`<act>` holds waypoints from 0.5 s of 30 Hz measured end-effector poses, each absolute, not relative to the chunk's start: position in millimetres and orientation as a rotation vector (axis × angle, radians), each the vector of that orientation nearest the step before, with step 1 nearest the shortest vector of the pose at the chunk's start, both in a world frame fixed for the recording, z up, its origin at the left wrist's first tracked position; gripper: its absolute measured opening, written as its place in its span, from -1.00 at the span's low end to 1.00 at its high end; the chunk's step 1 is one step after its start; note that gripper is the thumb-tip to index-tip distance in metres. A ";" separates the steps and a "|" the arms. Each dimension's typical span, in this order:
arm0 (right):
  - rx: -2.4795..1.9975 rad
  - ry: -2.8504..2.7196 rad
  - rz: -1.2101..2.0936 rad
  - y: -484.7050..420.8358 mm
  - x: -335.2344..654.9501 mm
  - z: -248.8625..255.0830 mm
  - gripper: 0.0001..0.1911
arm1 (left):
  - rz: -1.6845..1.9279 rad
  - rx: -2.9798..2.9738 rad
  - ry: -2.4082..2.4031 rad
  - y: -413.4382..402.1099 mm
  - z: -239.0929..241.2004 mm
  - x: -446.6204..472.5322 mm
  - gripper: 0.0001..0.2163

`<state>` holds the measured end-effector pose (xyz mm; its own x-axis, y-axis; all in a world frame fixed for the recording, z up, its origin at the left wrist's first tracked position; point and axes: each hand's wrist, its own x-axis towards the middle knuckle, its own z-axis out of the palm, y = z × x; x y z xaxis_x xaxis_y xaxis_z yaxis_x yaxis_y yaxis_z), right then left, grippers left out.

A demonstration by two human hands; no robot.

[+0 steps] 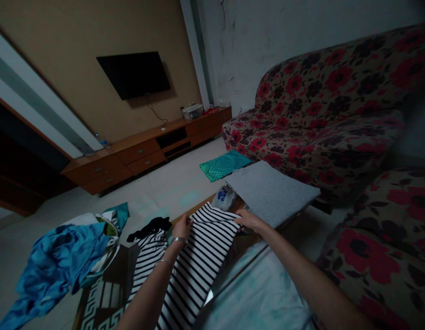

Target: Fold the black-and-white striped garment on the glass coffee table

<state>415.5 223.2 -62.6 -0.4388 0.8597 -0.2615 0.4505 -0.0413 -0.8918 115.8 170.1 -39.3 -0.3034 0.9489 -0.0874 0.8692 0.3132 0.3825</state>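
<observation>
Both hands pinched the far edge of the striped garment [195,256] spread on the table [248,240]: left hand [182,226] and right hand [248,221] closed on cloth. Folding looked barely begun (a blue heap [57,261] lay beside it, untouched).

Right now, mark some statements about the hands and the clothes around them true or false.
1. Both hands grip the striped garment. True: the left hand and the right hand hold its far edge.
2. The left wrist is bare. False: it wears a bracelet.
3. A blue cloth heap lies left of the striped garment. True.
4. The grey folded cloth lies on the sofa. False: it lies just beyond the right hand, in front of the flowered sofa.
5. The wall television shows a picture. False: its screen is dark.
</observation>
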 end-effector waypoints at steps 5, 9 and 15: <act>-1.399 -1.596 1.589 205.9 431.0 -71.7 -0.83 | 0.370 1.657 2.302 172.8 -40.4 122.9 -0.92; -1.319 -1.437 1.410 199.3 426.3 -75.1 -0.78 | 0.398 1.664 2.226 178.3 -37.6 121.6 -0.90; -1.499 -1.663 1.087 173.0 398.7 -70.1 -0.66 | 0.358 1.594 2.178 192.1 -36.3 117.9 -0.81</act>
